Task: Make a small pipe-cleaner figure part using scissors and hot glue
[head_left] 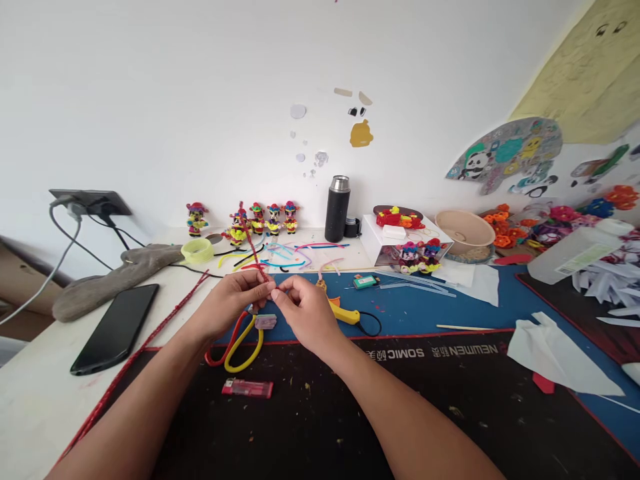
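Note:
My left hand (pixel 235 303) is closed, thumb and fingers pinching a dark red pipe cleaner (pixel 253 250) that slants up and away from the fingertips. My right hand (pixel 310 313) meets it, its thumb and forefinger pinched at the lower end of the same stem; the fingers hide that end. Beneath the hands lie scissors (pixel 244 343) with red and yellow handles, beside a small pinkish block (pixel 265 322). A yellow glue gun (pixel 346 313) is partly hidden behind my right hand. Nearer me is a red lighter (pixel 247 388). More red pipe cleaners (pixel 150 337) run along my left forearm.
Several small figures (pixel 273 220) stand along the wall behind loose coloured stems (pixel 285 257). A black flask (pixel 337 210) and a white box (pixel 373 247) stand further right. A phone (pixel 115 330) lies left; white paper (pixel 565 353) and a plastic bottle (pixel 575 253) are right.

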